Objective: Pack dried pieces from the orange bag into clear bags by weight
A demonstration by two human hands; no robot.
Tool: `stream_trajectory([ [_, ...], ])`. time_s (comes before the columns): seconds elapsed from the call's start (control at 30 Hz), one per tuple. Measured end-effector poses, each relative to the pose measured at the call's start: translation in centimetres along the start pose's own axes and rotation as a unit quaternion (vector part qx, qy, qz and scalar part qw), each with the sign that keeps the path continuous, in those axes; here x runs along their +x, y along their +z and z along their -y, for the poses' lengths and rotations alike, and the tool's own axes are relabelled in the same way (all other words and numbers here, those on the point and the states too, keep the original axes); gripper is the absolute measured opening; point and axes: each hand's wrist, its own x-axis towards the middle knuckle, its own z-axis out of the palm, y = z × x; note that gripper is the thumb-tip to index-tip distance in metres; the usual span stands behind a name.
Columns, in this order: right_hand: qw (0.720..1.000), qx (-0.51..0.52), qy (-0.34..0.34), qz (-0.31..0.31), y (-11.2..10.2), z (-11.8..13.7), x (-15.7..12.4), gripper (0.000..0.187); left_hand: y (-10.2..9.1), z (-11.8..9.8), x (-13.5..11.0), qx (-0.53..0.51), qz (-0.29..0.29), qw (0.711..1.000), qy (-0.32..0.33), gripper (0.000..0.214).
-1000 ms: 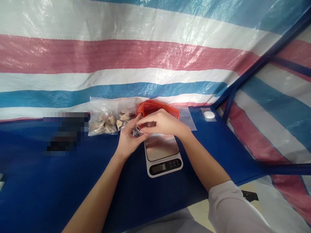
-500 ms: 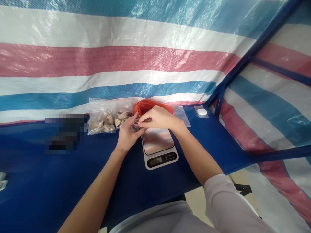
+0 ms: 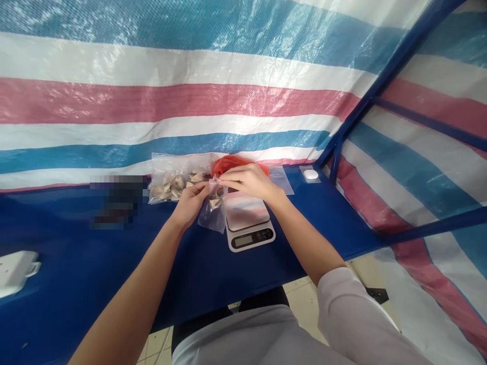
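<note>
My left hand (image 3: 190, 201) and my right hand (image 3: 246, 181) both pinch the top of a small clear plastic bag (image 3: 213, 213) that hangs open just left of a white digital kitchen scale (image 3: 248, 223). A few pale brown pieces sit inside the bag near its top. The scale has a shiny steel plate and stands on the blue table (image 3: 95, 274). Behind my hands lies an orange-red plastic bag (image 3: 228, 164), partly hidden by my right hand. To its left lies a clear bag of brown-and-white pieces (image 3: 171, 183).
A flat clear bag (image 3: 283, 178) and a small white round object (image 3: 311, 174) lie at the table's back right. A white object (image 3: 17, 271) sits at the left edge. A striped tarp wall (image 3: 190, 101) stands behind, with blue metal poles (image 3: 380, 91) on the right.
The small clear bag, crumpled between my hands before, now hangs stretched open below my fingers. The view has shifted, bringing a white object into sight at the left.
</note>
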Motion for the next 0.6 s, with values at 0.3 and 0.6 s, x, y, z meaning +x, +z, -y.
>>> stream_trajectory([
  [0.3,0.998,0.004,0.054,0.038,-0.2,0.7,-1.0,0.023,0.1,-0.9,0.1,-0.016,-0.087,0.996,-0.016,0.036],
  [0.6,0.988,0.062,0.124,0.064,-0.3,1.6,0.1,0.017,0.3,-1.5,0.0,0.073,-0.040,0.996,0.028,0.038],
])
